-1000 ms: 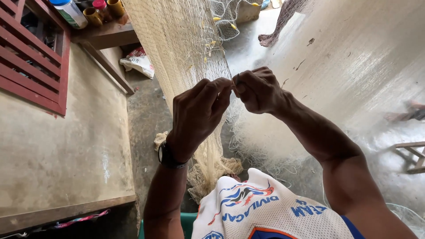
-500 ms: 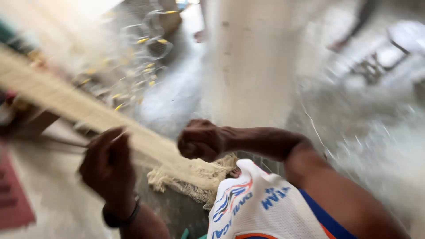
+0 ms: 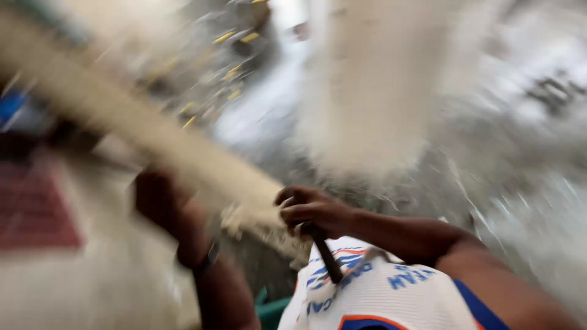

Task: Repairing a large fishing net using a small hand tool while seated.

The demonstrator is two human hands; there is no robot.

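The supporting surface is a grey concrete floor (image 3: 489, 201), heavily blurred in the head view. A pale mass of fine netting (image 3: 373, 91) rests on it at centre. Further back, a darker heap of net with small yellow floats (image 3: 235, 58) lies on the same floor. At lower left stands a light-coloured wall or ledge (image 3: 92, 287); detail cannot be resolved.

Bare forearms, no sleeves showing. Left wrist wears a dark wristband (image 3: 206, 260), blurred, can't tell if it's a watch. Near the bottom edge sits a white garment (image 3: 391, 299) with blue lettering and orange-red trim.
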